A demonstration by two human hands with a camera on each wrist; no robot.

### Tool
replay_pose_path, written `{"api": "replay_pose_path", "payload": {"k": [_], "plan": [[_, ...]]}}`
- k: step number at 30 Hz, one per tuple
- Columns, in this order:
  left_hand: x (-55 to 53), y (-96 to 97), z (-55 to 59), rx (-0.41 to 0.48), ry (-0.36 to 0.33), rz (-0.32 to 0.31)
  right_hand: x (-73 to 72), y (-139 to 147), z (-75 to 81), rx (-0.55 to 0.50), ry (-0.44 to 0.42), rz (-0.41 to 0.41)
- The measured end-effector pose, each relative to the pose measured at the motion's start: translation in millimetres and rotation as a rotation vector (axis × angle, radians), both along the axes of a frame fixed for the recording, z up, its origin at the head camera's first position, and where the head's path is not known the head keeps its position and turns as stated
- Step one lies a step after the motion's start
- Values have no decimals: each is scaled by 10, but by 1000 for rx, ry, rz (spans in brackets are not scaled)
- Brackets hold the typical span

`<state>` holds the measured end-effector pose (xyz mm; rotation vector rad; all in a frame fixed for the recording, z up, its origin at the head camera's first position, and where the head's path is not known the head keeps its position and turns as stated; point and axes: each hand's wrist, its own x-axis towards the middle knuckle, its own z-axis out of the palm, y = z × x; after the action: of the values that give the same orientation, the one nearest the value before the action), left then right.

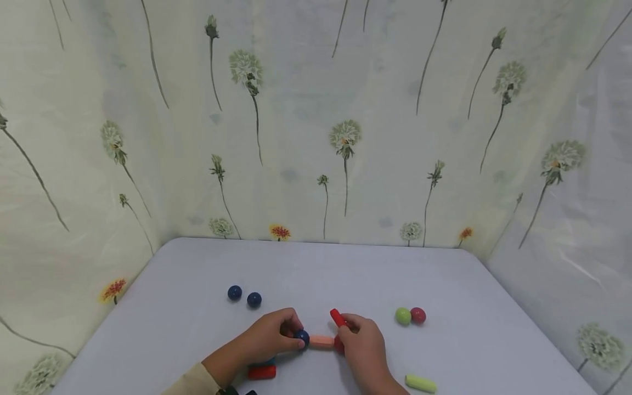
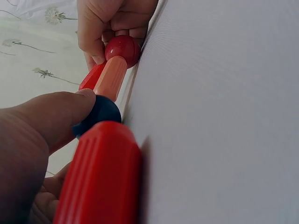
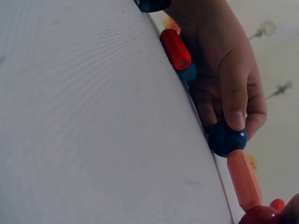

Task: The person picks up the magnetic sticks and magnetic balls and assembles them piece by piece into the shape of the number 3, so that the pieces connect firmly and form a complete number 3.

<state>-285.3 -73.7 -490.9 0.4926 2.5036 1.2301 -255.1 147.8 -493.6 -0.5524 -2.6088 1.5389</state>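
Note:
My left hand (image 1: 274, 334) pinches a dark blue ball (image 3: 228, 139) between thumb and fingers. From that ball an orange ribbed stick (image 1: 322, 342) runs to a red ball (image 2: 122, 50), the three lined up end to end low over the table. At the red-ball end is my right hand (image 1: 364, 343), its thumb and fingers gripping a red stick (image 1: 338, 317) that points up and away. Part of the red ball is hidden by the right hand in the head view. Close below the left wrist lie another red stick (image 1: 261, 372) and a blue piece (image 3: 188, 72), mostly covered.
Two dark blue balls (image 1: 244, 296) sit farther back on the left of the white table (image 1: 316, 269). To the right are a green ball (image 1: 402, 316) and a red-pink ball (image 1: 418, 315) side by side. A yellow-green stick (image 1: 421, 383) lies near the front right. Flower-printed curtain surrounds the table.

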Motion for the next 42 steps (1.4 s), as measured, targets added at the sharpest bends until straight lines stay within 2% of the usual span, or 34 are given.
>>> {"api": "replay_pose_path", "payload": {"k": [5,12,26,36,42], "plan": [[3,-8,-7,1,-14,2,25,4,24,2,-6,9],[8,-9,-2,-5,12,-3,41,20,24,-11,0,22],[-4,-6,-18,7,0,-6,18,14,40,-43,-14,-18],[-2,-22,-14,0,24,-15,30,6,43,-40,-10,-4],[-5,-20,-17,-4,32,-18,21,41,41,-18,-13,37]]}}
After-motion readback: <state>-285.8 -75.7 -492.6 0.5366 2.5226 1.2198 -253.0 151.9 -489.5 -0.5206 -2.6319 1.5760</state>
